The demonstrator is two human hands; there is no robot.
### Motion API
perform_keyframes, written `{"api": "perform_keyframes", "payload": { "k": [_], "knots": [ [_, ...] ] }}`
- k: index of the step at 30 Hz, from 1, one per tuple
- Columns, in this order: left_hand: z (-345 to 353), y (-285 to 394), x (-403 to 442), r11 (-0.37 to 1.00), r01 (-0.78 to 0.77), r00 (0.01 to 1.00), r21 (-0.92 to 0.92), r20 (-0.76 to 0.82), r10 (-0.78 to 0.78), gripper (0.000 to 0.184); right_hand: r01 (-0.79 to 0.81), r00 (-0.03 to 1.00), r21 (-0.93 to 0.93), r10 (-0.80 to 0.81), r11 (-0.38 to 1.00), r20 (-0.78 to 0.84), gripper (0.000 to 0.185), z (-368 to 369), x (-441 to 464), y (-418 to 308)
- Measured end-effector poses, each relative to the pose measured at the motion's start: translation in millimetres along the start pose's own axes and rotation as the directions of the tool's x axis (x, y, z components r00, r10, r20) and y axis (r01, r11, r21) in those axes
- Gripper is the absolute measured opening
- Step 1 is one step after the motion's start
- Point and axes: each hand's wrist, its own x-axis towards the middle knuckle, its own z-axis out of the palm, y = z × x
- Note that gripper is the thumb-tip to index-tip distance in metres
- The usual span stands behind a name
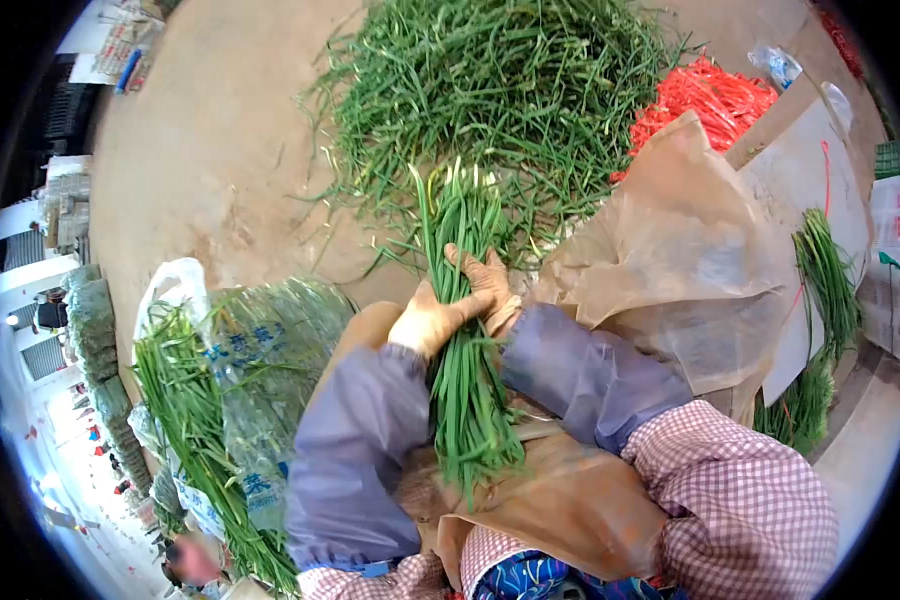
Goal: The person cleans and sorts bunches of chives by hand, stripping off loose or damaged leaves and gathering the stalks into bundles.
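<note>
A long bunch of green stalks (475,400) lies over my lap, its pale ends pointing away from me. My left hand (430,318), gloved, is wrapped round the bunch from the left side. From the right, my right hand (490,285), also gloved, grips the same bunch, its fingers across the stalks. The two hands touch or nearly touch each other. Beyond them a large loose heap of green stalks (500,80) spreads over the floor.
Red strips (705,100) are piled at the upper right. A brownish plastic sheet (670,240) lies right of my hands. Tied bundles (827,280) rest on a board farther right. At left stands a clear bag (270,350) with greens. A person (195,560) shows at the lower left.
</note>
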Motion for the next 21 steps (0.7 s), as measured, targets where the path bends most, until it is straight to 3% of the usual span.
{"api": "perform_keyframes", "payload": {
  "k": [1, 3, 4, 5, 7, 9, 10, 11, 13, 15, 16, 17, 18, 19, 20, 21],
  "knots": [
    [-0.5, 8.5, -15.6, 0.996, 0.028, 0.999, 0.079, -0.047, -0.024, 0.074, 0.088, 0.994, -0.066, -0.083, 0.994, 0.077, 0.062, 21.0, -18.6, -14.3],
    [4.9, 9.2, -56.1, 0.993, -0.116, 0.988, -0.026, -0.104, 0.113, 0.076, 0.240, 0.950, -0.098, -0.213, 0.966, 0.228, 0.060, 38.1, -39.5, -20.4],
    [7.3, -7.0, -64.7, 0.952, -0.228, 0.974, -0.205, -0.065, 0.219, 0.078, 0.299, 0.938, -0.180, -0.255, 0.937, 0.233, 0.055, 46.8, -53.3, -21.6],
    [10.2, -24.7, -70.7, 0.869, -0.318, 0.944, -0.380, -0.041, 0.327, 0.080, 0.237, 0.927, -0.122, -0.187, 0.964, 0.326, 0.052, 53.0, -73.5, -24.8],
    [20.0, -22.3, -106.5, 0.831, -0.378, 0.925, -0.407, -0.120, 0.361, 0.084, 0.301, 0.874, -0.045, -0.256, 0.953, 0.413, 0.049, 64.6, -110.4, -21.4],
    [11.5, -33.0, -130.8, 0.848, -0.305, 0.950, -0.433, -0.072, 0.305, 0.079, 0.204, 0.879, -0.048, -0.161, 0.978, 0.449, 0.052, 68.4, -143.9, -23.2],
    [13.4, -37.2, -144.4, 0.842, -0.310, 0.950, -0.441, -0.117, 0.289, 0.066, 0.143, 0.872, -0.053, -0.100, 0.988, 0.479, 0.052, 67.3, -151.2, -22.5],
    [10.5, -43.2, -156.2, 0.905, -0.271, 0.958, -0.327, -0.185, 0.220, 0.049, 0.080, 0.862, -0.061, -0.038, 0.995, 0.505, 0.051, 65.0, -157.5, -21.5],
    [9.5, -40.7, -193.2, 0.915, -0.204, 0.975, -0.347, -0.160, 0.156, 0.037, -0.060, 0.777, -0.093, 0.105, 0.994, 0.621, 0.045, 69.0, -167.1, -38.9],
    [0.5, -57.8, -217.9, 0.915, -0.156, 0.983, -0.373, -0.147, 0.107, 0.037, -0.246, 0.655, -0.033, 0.192, 0.969, 0.731, 0.047, 69.1, -161.2, -58.1],
    [-1.4, -63.4, -228.3, 0.922, -0.167, 0.979, -0.350, -0.168, 0.114, 0.039, 0.075, 0.732, 0.095, -0.120, 0.993, 0.671, 0.040, 72.4, -159.2, -53.1],
    [-2.4, -67.5, -238.2, 0.927, -0.177, 0.975, -0.330, -0.188, 0.119, 0.041, 0.161, 0.696, 0.030, -0.136, 0.986, 0.705, 0.034, 70.1, -147.9, -51.4],
    [-12.5, -83.3, -242.3, 0.938, -0.135, 0.986, -0.318, -0.138, 0.094, 0.045, 0.390, 0.672, -0.131, -0.185, 0.911, 0.717, 0.032, 67.3, -141.4, -49.1],
    [-13.5, -92.5, -247.7, 0.941, -0.152, 0.982, -0.303, -0.154, 0.110, 0.042, 0.587, 0.636, -0.279, -0.219, 0.760, 0.740, 0.030, 63.8, -134.3, -45.9],
    [-12.8, -98.0, -253.3, 0.943, -0.171, 0.977, -0.287, -0.169, 0.126, 0.039, 0.688, 0.557, -0.275, -0.247, 0.672, 0.793, 0.025, 57.1, -117.2, -40.3],
    [-12.6, -103.8, -257.7, 0.944, -0.191, 0.972, -0.268, -0.185, 0.144, 0.036, 0.822, 0.527, -0.367, -0.336, 0.436, 0.781, 0.025, 59.3, -112.5, -43.7]
  ]
}}
